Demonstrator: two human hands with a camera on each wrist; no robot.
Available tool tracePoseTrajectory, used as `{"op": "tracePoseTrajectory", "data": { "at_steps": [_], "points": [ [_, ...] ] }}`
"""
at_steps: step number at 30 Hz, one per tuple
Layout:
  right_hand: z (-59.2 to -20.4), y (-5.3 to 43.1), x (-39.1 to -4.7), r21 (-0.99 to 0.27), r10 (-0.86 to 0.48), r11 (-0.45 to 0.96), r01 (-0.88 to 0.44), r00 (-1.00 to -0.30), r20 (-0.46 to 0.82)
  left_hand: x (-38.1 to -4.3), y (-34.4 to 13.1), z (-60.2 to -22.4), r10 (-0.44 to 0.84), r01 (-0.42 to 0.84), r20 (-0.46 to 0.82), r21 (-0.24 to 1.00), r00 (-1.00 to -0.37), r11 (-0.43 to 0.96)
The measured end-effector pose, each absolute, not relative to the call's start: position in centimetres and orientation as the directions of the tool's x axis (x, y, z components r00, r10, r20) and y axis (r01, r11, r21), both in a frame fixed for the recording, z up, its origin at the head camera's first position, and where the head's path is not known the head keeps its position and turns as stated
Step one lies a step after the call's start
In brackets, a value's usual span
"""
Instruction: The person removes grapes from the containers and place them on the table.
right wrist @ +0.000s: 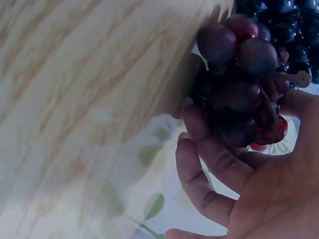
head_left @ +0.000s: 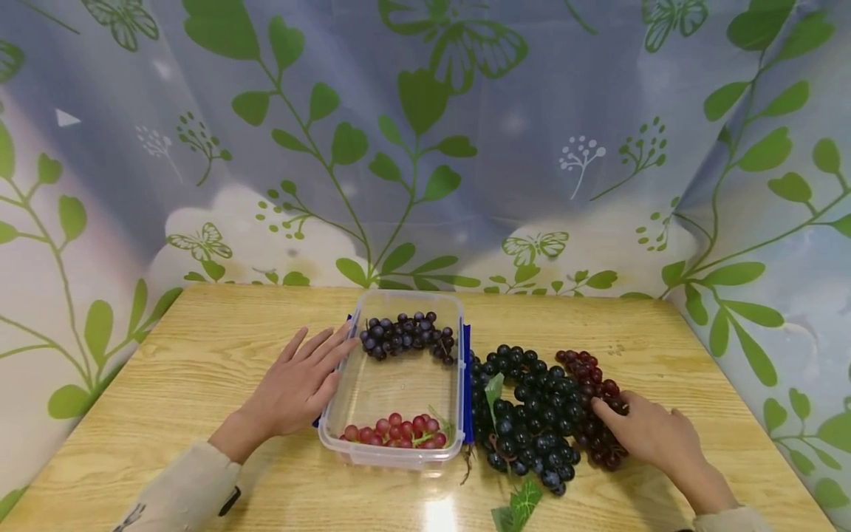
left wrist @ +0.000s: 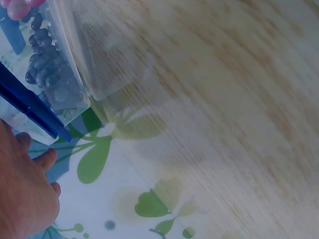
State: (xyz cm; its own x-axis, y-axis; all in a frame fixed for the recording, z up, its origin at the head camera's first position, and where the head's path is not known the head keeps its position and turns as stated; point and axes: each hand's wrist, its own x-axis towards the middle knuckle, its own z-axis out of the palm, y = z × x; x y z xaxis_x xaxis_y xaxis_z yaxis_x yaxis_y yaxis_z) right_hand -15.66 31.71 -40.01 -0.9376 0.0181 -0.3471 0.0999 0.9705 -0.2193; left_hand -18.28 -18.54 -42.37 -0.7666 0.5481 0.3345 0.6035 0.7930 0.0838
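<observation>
A clear plastic food container [head_left: 392, 384] stands in the middle of the table. Inside it, a dark purple grape bunch [head_left: 402, 336] lies at the far end and a pinkish-red grape bunch [head_left: 397, 430] at the near end. My left hand [head_left: 299, 388] rests against the container's left side, fingers fairly straight. On the right, my right hand [head_left: 654, 436] grips a dark red grape bunch [head_left: 588, 373] by its right side. The right wrist view shows fingers [right wrist: 204, 184] bent beneath these grapes [right wrist: 241, 94], thumb on the other side. Large black grapes [head_left: 538, 403] lie between that bunch and the container.
Blue latch flaps [head_left: 468, 384] stick out from the container's sides. Green leaves [head_left: 521, 506] trail from the black grapes toward the near edge. A leaf-patterned cloth [head_left: 425, 185] hangs behind and beside the wooden table [head_left: 219, 347].
</observation>
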Motion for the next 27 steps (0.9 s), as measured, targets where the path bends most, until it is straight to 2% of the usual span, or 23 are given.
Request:
{"op": "tracePoseTrajectory", "data": {
  "at_steps": [17, 27],
  "points": [
    [-39.1, 32.5, -15.6, -0.291, 0.019, 0.950, 0.110, -0.954, -0.299, -18.5, -18.6, -42.6, 0.554, 0.614, 0.350, 0.083, -0.756, 0.785],
    [-38.0, 33.1, -15.6, -0.281, 0.050, 0.953, 0.117, -0.971, -0.233, -18.3, -18.5, -42.6, 0.554, 0.612, 0.341, 0.086, -0.760, 0.786]
  ]
}}
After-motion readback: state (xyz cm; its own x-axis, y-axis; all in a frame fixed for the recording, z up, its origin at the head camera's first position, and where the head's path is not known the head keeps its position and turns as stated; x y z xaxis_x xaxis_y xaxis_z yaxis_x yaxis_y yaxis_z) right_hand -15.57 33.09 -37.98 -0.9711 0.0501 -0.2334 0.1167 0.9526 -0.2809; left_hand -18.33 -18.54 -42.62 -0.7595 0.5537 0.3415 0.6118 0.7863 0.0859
